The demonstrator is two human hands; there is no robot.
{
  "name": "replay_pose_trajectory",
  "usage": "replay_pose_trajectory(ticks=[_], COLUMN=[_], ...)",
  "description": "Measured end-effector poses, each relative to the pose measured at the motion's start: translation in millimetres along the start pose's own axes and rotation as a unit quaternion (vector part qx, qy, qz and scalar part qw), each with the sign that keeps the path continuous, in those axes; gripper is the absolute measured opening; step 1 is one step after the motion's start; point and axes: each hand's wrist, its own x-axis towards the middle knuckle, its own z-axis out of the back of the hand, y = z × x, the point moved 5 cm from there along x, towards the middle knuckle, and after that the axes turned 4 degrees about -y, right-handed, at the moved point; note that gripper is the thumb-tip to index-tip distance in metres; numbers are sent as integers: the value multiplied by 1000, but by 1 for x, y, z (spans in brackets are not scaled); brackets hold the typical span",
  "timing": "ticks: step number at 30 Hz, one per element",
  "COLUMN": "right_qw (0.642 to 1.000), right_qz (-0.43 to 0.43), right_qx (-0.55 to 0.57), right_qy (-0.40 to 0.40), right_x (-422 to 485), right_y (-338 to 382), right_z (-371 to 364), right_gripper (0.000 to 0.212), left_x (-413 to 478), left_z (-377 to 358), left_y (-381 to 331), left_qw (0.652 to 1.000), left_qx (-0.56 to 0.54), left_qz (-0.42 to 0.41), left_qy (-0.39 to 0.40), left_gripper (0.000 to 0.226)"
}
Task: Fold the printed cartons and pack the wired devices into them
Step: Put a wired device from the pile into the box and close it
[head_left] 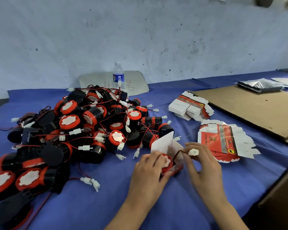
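1 device point(167, 162) in left hand point(147, 170), connector point(193, 152) in right hand point(204, 166)

Left hand point(148, 171) and right hand point(204, 168): both are showing bare from the fingers back across the knuckles to the wrists. Behind the fingers, each wrist is widening into a bare forearm, left forearm point(131, 209) and right forearm point(226, 214). The fingernails are appearing too blurred to describe.
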Motion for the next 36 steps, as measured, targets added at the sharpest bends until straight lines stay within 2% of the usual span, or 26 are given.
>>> replay_pose_trajectory(ticks=[2, 5, 9, 13, 16, 19, 21, 25, 27, 29, 30, 32, 36], right_qw=[995, 987, 985, 988, 995, 998, 989, 967, 946, 914, 897, 886, 881], right_qz=[-27, -16, -20, -48, -37, 15, 32, 26, -3, -27, -29, -36, -55], right_qx=[12, 73, 105, 91, 61, -58, -145, -251, -300, -340, -353, -340, -318], right_qy=[-95, -141, -135, -118, -74, -16, 5, 43, 123, 221, 263, 312, 347], right_x=[4, 5, 13, 20, 20, 15, 13, 14, 18, 23, 26, 30, 9], right_y=[4, 15, 14, 6, 8, 8, 8, 10, 7, 0, -1, 0, -1], right_z=[13, 18, 9, -2, -12, -23, -25, -20, -25, -31, -33, -35, -33], right_gripper=[20, 31, 45, 44, 49, 31, 27, 29, 26, 34, 38, 39, 41], left_x=[2, 1, -2, -7, -7, -7, -7, -7, -8, -8, -9, -9, -10], left_z=[0, -1, -9, -12, -10, -9, -9, -9, -11, -13, -14, -18, -25], left_y=[0, 4, 5, 4, 1, 0, 0, -1, -2, 1, 2, 6, 8], left_qw=[1000, 1000, 999, 998, 998, 997, 997, 997, 996, 995, 995, 993, 990], left_qx=[8, -4, -9, -45, -61, -73, -81, -80, -84, -97, -102, -112, -128], left_qz=[1, 27, 20, 15, 1, -6, -8, -15, -16, -13, -7, 12, 13], left_qy=[-5, 8, 39, 41, 28, 12, 8, -2, 4, 11, 15, 26, 58], left_gripper=[33, 30, 41, 64, 75, 77, 78, 83, 86, 86, 85, 80, 79])
